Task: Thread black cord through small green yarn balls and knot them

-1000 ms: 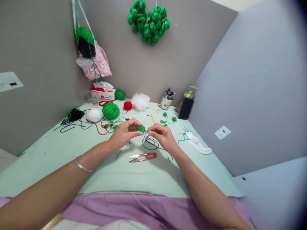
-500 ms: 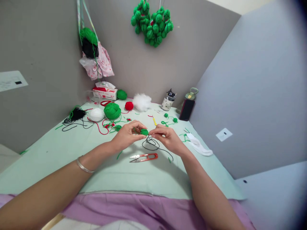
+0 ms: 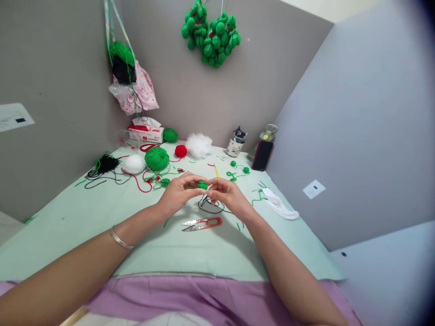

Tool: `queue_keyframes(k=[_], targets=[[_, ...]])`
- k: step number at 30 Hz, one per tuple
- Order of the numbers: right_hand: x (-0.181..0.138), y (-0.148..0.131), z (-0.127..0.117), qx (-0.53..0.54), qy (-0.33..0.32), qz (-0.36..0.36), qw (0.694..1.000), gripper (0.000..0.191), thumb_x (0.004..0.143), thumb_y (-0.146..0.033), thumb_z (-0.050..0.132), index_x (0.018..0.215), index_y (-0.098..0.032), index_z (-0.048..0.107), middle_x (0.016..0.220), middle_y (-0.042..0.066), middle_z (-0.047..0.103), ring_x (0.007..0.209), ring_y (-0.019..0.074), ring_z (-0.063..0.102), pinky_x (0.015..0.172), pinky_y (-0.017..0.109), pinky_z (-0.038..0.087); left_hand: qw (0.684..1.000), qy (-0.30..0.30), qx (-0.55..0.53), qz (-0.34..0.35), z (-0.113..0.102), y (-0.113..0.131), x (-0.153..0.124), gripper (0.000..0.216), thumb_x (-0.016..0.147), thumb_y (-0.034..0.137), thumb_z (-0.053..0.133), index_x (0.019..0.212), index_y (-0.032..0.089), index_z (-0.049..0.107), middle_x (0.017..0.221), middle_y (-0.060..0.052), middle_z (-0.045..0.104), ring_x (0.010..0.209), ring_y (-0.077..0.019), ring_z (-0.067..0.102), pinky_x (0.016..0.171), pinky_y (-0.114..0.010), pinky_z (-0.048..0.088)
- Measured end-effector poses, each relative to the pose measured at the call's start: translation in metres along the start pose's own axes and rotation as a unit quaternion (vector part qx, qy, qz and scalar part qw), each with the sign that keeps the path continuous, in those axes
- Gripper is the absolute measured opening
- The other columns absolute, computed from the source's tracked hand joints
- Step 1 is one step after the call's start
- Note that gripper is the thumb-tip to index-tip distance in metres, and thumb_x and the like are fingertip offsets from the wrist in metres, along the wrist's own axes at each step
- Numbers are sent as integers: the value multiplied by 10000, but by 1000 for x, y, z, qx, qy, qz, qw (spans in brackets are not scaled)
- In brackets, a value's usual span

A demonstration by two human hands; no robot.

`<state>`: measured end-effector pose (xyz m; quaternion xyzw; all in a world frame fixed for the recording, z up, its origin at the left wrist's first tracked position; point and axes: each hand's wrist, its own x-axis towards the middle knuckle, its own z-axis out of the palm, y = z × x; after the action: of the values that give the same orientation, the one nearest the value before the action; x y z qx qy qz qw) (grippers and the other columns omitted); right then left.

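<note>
Between thumb and fingers of my left hand (image 3: 180, 191) is a small green crocheted ball (image 3: 202, 185) with dark lines on it. My right hand (image 3: 227, 194) is closed in a pinch close against the ball's right side; whatever its fingertips hold is too small or hidden. Loose black yarn (image 3: 211, 207) lies in loops under the hands. Nearer to me, thread snips (image 3: 202, 224) with an orange handle rest on the table. A yellow-handled crochet hook (image 3: 216, 171) lies just beyond my right hand.
Green (image 3: 157, 158), white (image 3: 134, 164) and red (image 3: 181, 151) yarn balls sit at the left and back, near white stuffing (image 3: 199, 145). A tissue box (image 3: 147, 132), a pen cup (image 3: 235, 146) and a phone (image 3: 263, 155) line the walls. Crocheted green pieces (image 3: 217, 40) hang above.
My right hand has moved left, closing the small gap to the green ball. The left hand still holds the ball. The whole view has shifted slightly.
</note>
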<state>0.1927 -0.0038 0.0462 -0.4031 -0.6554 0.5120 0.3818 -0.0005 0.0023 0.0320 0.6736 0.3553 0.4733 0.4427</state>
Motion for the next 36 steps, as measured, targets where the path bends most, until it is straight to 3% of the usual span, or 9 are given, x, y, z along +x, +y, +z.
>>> queue_keyframes(k=[10, 14, 18, 21, 24, 28, 31, 34, 36], targets=[[-9, -10, 1, 73, -38, 16, 996, 413, 790, -199, 617, 1188, -228, 508, 912, 20, 635, 761, 155, 664, 813, 353, 524, 1000, -4, -13, -8, 6, -6, 0, 253, 726, 269, 736, 967, 193, 723, 875, -30, 633, 796, -161, 572, 773, -298, 453], [-10, -7, 1, -75, -17, -25, 997, 279, 877, -260, 548, 1155, -226, 544, 853, 20, 648, 747, 150, 634, 737, 318, 512, 1000, -19, 9, -21, 7, -10, 0, 245, 737, 309, 726, 957, 203, 724, 931, -32, 607, 830, -165, 580, 789, -303, 457], [-7, 1, 6, -294, 88, -138, 942, 106, 892, -265, 573, 939, -228, 661, 884, 32, 622, 689, 127, 559, 652, 276, 438, 997, -38, 60, -30, 6, -16, 0, 261, 744, 374, 717, 951, 216, 739, 900, -28, 586, 839, -177, 567, 807, -319, 448], [-6, 3, 11, -314, 94, -183, 927, 92, 876, -223, 593, 845, -224, 680, 811, 25, 587, 674, 129, 536, 615, 268, 407, 995, -57, 77, -31, 6, -16, 1, 274, 749, 383, 703, 974, 232, 747, 884, -26, 569, 826, -180, 557, 777, -314, 447], [-6, -2, 13, -266, 106, -198, 937, 105, 855, -204, 601, 771, -209, 662, 757, 15, 572, 656, 126, 519, 603, 266, 410, 993, -78, 75, -41, 8, -11, 1, 242, 760, 381, 684, 934, 229, 754, 862, -20, 553, 776, -166, 548, 729, -296, 443], [-7, -21, 4, -101, 196, -215, 951, 80, 831, -240, 619, 759, -205, 612, 823, 24, 603, 767, 143, 559, 642, 260, 455, 987, -136, 55, -69, 5, -3, 1, 233, 724, 387, 709, 862, 205, 754, 862, -30, 594, 768, -176, 572, 730, -294, 455], [-5, -31, -14, 58, 167, -142, 974, 121, 855, -331, 594, 836, -225, 539, 792, 4, 606, 717, 135, 581, 584, 246, 471, 972, -214, 13, -95, -2, 2, 3, 294, 755, 432, 684, 924, 199, 745, 900, -47, 659, 831, -198, 598, 784, -312, 465], [0, -27, -50, 154, 129, -53, 978, 192, 829, -356, 627, 837, -223, 489, 592, -68, 459, 454, 70, 436, 390, 166, 309, 956, -257, -69, -124, -13, 8, 4, 350, 806, 439, 644, 1052, 199, 706, 886, -52, 681, 805, -181, 607, 781, -309, 472], [3, -17, -84, 192, 205, -59, 958, 235, 772, -304, 677, 778, -203, 464, 554, -100, 349, 387, 24, 287, 351, 134, 193, 949, -258, -121, -137, -19, 9, 6, 329, 825, 437, 624, 1019, 183, 701, 807, -49, 662, 738, -164, 593, 730, -296, 472]])
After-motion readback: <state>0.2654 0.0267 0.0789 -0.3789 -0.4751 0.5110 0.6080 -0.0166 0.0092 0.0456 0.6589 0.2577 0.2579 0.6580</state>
